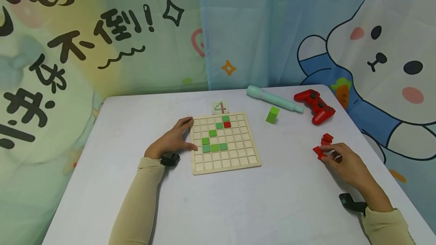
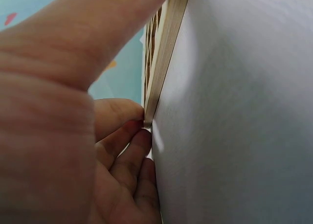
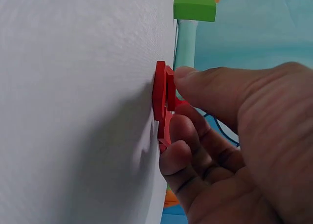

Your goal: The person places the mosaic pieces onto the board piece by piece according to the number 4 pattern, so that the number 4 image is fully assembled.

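Observation:
A wooden grid board (image 1: 252, 160) lies on the white table with several green squares (image 1: 214, 147) and one red square (image 1: 227, 124) in its cells. At its left edge rests my left hand (image 1: 172, 141), thumb and fingers spread along the rim; the left wrist view shows fingertips against the board's side (image 2: 166, 57). On the right, my right hand (image 1: 347, 165) reaches into a small group of red blocks (image 1: 327, 138). Its thumb and finger pinch one red block (image 3: 170, 89); another red block (image 3: 159, 91) stands beside it.
Behind the board is a small patterned card (image 1: 220, 107). A green block (image 1: 272, 115), a mint-coloured tube-shaped thing like a marker (image 1: 276, 98) and a red game controller (image 1: 315, 106) lie at the back right. A printed curtain (image 1: 238, 29) hangs behind the table (image 1: 211, 207).

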Demonstrator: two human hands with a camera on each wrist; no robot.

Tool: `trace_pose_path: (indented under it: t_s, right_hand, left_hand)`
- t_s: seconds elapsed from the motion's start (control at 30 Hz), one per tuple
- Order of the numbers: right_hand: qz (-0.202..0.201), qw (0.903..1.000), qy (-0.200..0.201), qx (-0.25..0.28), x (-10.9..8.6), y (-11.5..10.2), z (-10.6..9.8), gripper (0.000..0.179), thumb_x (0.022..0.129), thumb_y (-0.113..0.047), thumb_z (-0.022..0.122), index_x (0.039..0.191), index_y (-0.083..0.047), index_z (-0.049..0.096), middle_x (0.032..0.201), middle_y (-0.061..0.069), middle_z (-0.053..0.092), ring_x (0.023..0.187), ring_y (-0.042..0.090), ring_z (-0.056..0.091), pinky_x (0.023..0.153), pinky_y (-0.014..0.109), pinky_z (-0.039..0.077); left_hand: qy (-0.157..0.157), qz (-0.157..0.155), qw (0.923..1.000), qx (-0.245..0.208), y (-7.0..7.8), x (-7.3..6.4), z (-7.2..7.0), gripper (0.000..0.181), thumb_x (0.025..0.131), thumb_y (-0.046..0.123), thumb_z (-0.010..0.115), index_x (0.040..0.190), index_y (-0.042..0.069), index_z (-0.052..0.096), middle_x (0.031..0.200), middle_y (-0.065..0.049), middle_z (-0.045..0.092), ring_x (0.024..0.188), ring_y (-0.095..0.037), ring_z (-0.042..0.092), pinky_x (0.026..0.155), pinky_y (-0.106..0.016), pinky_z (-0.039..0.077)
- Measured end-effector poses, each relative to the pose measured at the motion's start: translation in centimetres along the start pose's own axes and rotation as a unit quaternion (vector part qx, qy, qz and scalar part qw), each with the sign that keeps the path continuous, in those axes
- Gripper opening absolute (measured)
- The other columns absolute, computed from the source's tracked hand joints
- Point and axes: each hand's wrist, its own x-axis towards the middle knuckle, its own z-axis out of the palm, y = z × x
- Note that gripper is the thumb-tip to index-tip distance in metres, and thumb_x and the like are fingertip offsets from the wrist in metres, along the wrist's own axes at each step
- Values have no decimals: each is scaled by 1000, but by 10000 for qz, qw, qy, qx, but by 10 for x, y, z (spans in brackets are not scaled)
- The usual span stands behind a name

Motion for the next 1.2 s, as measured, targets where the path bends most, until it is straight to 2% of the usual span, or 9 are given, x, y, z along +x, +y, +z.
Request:
trace_pose_path:
  t_s: [0.13,0.3,0.4,0.47,0.6,0.7,0.87,1.07,1.2]
  right_hand:
    - [73,9999,-66,-121,1,1,1,41,95,-9,80,133,2,68,122,27,59,99,38,63,68,10,45]
    - [141,9996,-141,-205,4,1,3,42,97,-12,79,133,4,66,119,29,58,99,41,63,74,36,59]
    - [151,9996,-150,-196,6,0,3,39,97,-12,78,131,4,66,118,29,58,99,41,62,76,48,60]
    - [140,9996,-148,-187,7,0,3,37,97,-13,78,129,3,67,118,28,58,99,41,62,75,43,60]
    - [100,9996,-180,-181,9,1,2,34,98,-14,78,126,1,69,119,27,60,99,39,62,70,23,51]
    - [89,9996,-224,-143,11,1,2,31,98,-13,78,125,1,68,117,27,61,98,37,63,66,15,46]
    - [163,9996,-213,-124,12,0,3,30,99,-11,75,124,2,67,113,26,64,96,36,63,65,15,47]
    - [301,9992,-229,-124,17,-4,3,44,97,-16,80,130,7,61,111,27,64,97,36,62,65,14,46]
    - [266,9992,-253,-158,19,-7,6,47,95,-16,82,128,10,60,110,28,62,95,35,60,65,14,44]
  left_hand:
    - [14,19,10000,15,0,0,0,117,85,38,92,172,8,18,180,-8,12,168,-33,14,132,-56,27]
    - [6,2,10000,29,0,1,-1,117,85,38,92,172,8,19,181,-8,12,169,-33,14,132,-56,27]
    - [6,-4,10000,35,0,1,-2,118,85,39,92,172,8,18,181,-8,12,168,-34,14,132,-56,28]
    - [5,-6,10000,24,1,1,-2,118,85,39,92,172,8,18,181,-7,12,168,-33,14,132,-56,28]
    - [-11,-27,10000,-37,1,1,-3,118,84,38,92,172,8,19,181,-7,12,169,-33,13,133,-55,26]
    - [-23,-52,10000,-76,1,1,-2,118,84,37,92,172,9,18,181,-7,12,169,-33,13,133,-55,26]
    - [-34,-94,9999,-99,0,2,-1,118,85,37,92,172,10,18,181,-6,11,169,-32,12,133,-56,25]
    - [-32,-90,9999,-39,-1,3,-1,118,84,40,92,172,11,19,181,-5,11,169,-32,12,133,-56,26]
    - [-22,-71,10000,5,-2,3,-1,119,84,40,93,172,11,19,181,-5,12,169,-31,13,133,-56,27]
